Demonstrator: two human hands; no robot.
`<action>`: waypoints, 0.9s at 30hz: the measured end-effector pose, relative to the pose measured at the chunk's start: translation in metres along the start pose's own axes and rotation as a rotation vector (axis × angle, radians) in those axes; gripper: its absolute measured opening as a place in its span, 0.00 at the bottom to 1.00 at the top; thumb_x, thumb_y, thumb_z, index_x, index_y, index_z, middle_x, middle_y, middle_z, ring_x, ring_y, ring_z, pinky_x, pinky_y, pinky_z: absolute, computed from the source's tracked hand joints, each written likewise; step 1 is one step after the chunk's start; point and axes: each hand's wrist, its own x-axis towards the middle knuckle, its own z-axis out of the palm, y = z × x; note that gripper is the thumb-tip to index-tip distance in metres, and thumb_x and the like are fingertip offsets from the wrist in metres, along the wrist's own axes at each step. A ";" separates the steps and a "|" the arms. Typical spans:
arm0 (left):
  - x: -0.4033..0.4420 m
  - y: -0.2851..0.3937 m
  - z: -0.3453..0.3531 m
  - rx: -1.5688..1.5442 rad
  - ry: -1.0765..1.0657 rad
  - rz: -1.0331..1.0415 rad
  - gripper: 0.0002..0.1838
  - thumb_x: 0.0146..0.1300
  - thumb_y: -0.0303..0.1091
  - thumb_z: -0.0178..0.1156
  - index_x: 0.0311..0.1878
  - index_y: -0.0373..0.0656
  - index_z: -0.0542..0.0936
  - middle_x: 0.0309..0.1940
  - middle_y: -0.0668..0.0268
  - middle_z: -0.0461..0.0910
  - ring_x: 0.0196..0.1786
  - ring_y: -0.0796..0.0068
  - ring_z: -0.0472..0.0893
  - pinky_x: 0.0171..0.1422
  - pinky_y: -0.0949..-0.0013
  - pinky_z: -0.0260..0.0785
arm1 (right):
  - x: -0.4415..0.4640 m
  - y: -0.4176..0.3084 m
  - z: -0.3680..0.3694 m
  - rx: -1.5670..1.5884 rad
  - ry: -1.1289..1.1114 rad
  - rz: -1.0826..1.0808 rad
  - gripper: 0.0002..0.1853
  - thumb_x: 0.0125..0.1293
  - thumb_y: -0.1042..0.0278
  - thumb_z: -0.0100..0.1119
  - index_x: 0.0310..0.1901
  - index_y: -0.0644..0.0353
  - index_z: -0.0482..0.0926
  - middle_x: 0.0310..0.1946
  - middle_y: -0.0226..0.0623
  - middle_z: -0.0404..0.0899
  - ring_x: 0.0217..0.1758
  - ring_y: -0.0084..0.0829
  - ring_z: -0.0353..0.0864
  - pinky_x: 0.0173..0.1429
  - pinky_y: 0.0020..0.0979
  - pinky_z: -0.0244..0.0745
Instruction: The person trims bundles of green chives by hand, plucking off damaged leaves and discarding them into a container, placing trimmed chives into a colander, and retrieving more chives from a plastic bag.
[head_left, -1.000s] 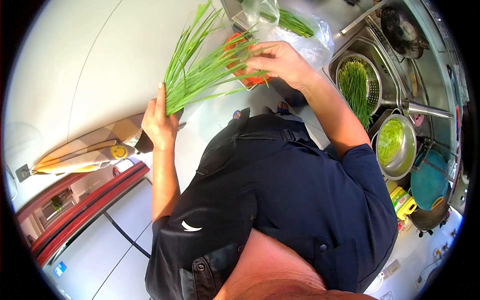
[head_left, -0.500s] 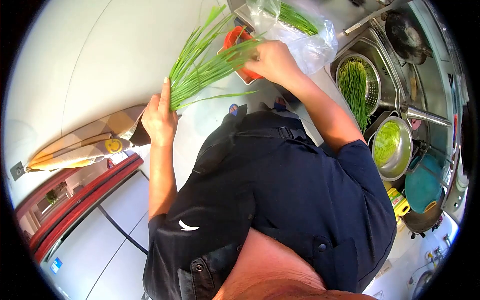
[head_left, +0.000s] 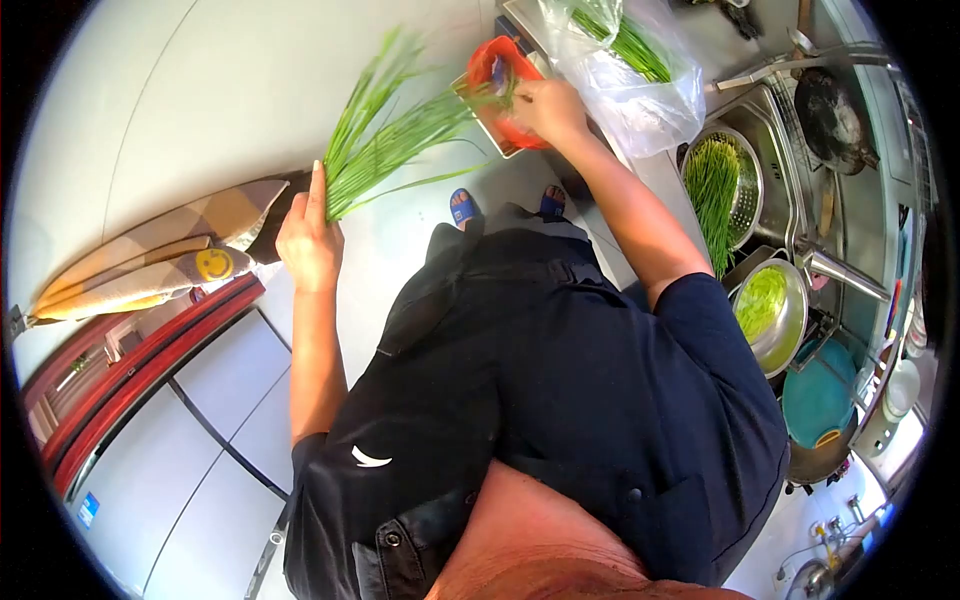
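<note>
A bunch of long green stalks (head_left: 375, 150) fans out from my left hand (head_left: 311, 238), whose fingers are wrapped round its lower end. My right hand (head_left: 545, 108) is closed at the tips of the stalks, over a bin lined with a red bag (head_left: 488, 62). What its fingers pinch is blurred and too small to name. Beside that hand, a clear plastic bag (head_left: 660, 105) with more green stalks (head_left: 635, 50) in it lies on the counter.
On the right, a colander (head_left: 748, 190) holding green stalks sits in the sink (head_left: 775, 215). Nearer me are a metal bowl (head_left: 785, 330) of chopped greens and a teal lid (head_left: 820, 390). A dark wok (head_left: 830, 120) stands at the upper right. Checked cloths (head_left: 170, 250) hang at left.
My right hand has dropped from the stalks' tips toward the red-lined bin and closed further. The view has shifted, so the bin and plastic bag appear farther right. My left hand keeps its hold.
</note>
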 end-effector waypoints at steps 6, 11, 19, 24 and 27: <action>-0.019 -0.012 -0.007 -0.064 0.016 -0.092 0.43 0.53 0.15 0.64 0.75 0.53 0.75 0.30 0.62 0.76 0.27 0.58 0.77 0.32 0.56 0.74 | 0.019 0.043 0.058 -0.228 -0.022 0.188 0.13 0.63 0.54 0.68 0.46 0.49 0.90 0.36 0.48 0.88 0.41 0.50 0.89 0.49 0.47 0.83; -0.023 -0.014 -0.009 -0.036 0.063 -0.059 0.43 0.52 0.15 0.63 0.75 0.52 0.75 0.27 0.64 0.72 0.25 0.60 0.74 0.31 0.57 0.73 | 0.036 0.094 0.102 -0.479 -0.261 0.267 0.19 0.64 0.49 0.68 0.47 0.54 0.88 0.43 0.46 0.89 0.45 0.50 0.89 0.52 0.48 0.83; -0.003 -0.005 -0.004 -0.069 0.137 0.021 0.41 0.53 0.15 0.64 0.74 0.49 0.76 0.26 0.63 0.72 0.25 0.60 0.74 0.29 0.59 0.71 | 0.019 0.034 0.042 -0.143 0.116 0.116 0.11 0.62 0.64 0.73 0.44 0.59 0.89 0.39 0.43 0.90 0.42 0.44 0.90 0.50 0.42 0.84; 0.012 0.006 0.005 -0.103 0.192 0.089 0.39 0.55 0.17 0.63 0.74 0.47 0.76 0.26 0.62 0.72 0.23 0.61 0.74 0.28 0.59 0.70 | -0.004 -0.017 -0.019 0.383 0.215 0.172 0.11 0.65 0.61 0.71 0.43 0.58 0.90 0.38 0.39 0.91 0.37 0.30 0.90 0.46 0.32 0.82; 0.021 0.013 0.005 -0.101 0.174 0.117 0.38 0.55 0.17 0.63 0.74 0.47 0.76 0.26 0.63 0.72 0.23 0.61 0.73 0.27 0.59 0.70 | -0.012 -0.034 -0.058 0.626 0.307 0.145 0.10 0.67 0.64 0.72 0.43 0.61 0.89 0.35 0.33 0.90 0.35 0.21 0.86 0.43 0.26 0.80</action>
